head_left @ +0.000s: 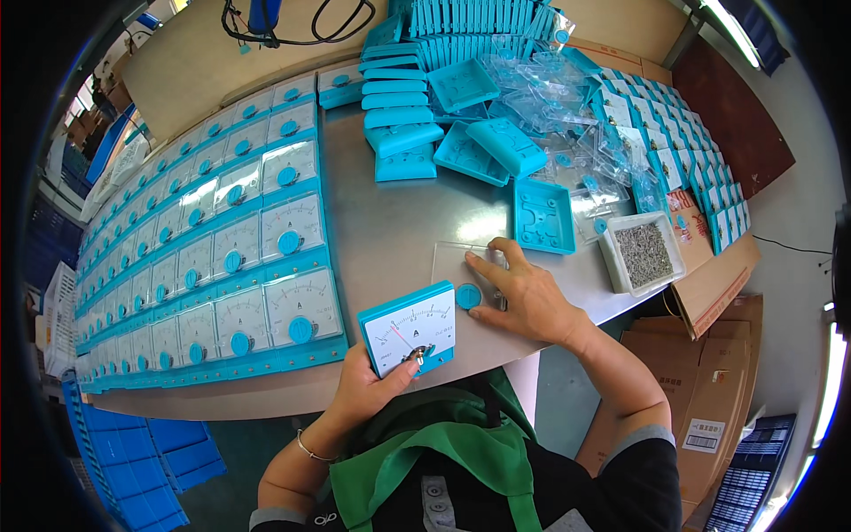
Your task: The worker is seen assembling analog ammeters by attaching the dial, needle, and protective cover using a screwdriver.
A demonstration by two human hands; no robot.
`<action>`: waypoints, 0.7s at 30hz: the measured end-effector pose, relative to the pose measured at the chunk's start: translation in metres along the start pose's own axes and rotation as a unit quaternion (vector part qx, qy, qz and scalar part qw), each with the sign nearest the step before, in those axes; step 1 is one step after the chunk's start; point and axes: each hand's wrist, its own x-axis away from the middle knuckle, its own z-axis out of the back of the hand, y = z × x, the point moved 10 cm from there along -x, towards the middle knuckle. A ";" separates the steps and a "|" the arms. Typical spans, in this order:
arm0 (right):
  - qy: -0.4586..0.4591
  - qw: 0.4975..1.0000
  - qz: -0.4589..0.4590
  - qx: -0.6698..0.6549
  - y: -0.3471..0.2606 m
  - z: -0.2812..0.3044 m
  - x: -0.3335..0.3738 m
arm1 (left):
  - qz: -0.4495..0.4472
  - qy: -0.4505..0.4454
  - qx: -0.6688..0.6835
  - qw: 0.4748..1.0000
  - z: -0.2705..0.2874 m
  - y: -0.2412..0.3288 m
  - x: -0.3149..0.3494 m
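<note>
My left hand (365, 388) holds an analog ammeter (409, 330) by its lower edge, tilted, at the table's near edge. It has a turquoise case, a white dial with a thin red needle, and metal parts at the bottom, where my thumb presses. To its right, my right hand (536, 301) is closed on a clear plastic cover (449, 257) lying on the table. Index finger and thumb sit at the cover's right side. A round turquoise knob (468, 296) shows on it. Its right part is hidden under my fingers.
Rows of covered meters (238, 239) fill the left. Turquoise cases (403, 133) and a heap of clear covers (554, 97) lie at the back. An open case (543, 215) stands beyond my right hand, near a white bin (640, 253) of small metal parts. Uncovered meters (683, 151) stand far right.
</note>
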 end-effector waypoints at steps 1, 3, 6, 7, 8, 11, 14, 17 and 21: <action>0.000 1.000 0.001 0.000 0.000 0.001 0.000 | -0.006 -0.004 -0.006 1.000 0.000 0.000 0.000; -0.016 1.000 -0.006 0.000 0.003 0.000 0.001 | -0.007 -0.004 -0.007 1.000 -0.001 0.001 0.000; 0.039 0.998 0.051 0.012 -0.001 0.001 0.003 | -0.004 -0.001 0.002 1.000 -0.002 0.002 0.001; 0.039 0.998 0.052 0.011 0.000 0.002 0.003 | -0.001 0.003 0.013 1.000 -0.002 0.003 0.002; 0.036 0.998 0.047 -0.008 0.001 0.003 0.002 | -0.001 0.003 0.011 1.000 -0.003 0.005 0.004; 0.047 0.996 0.006 -0.081 0.004 0.017 0.005 | 0.034 0.030 0.043 0.998 0.001 0.007 0.012; 0.083 0.992 -0.014 -0.098 0.014 0.021 0.013 | 0.050 0.018 0.079 0.995 -0.001 0.008 0.020; 0.117 0.992 0.005 -0.044 0.018 0.019 0.020 | 0.094 0.002 0.135 0.986 -0.006 -0.005 0.023; 0.081 0.975 -0.034 -0.203 0.011 0.036 0.014 | 0.133 -0.028 0.237 0.962 -0.020 -0.015 0.015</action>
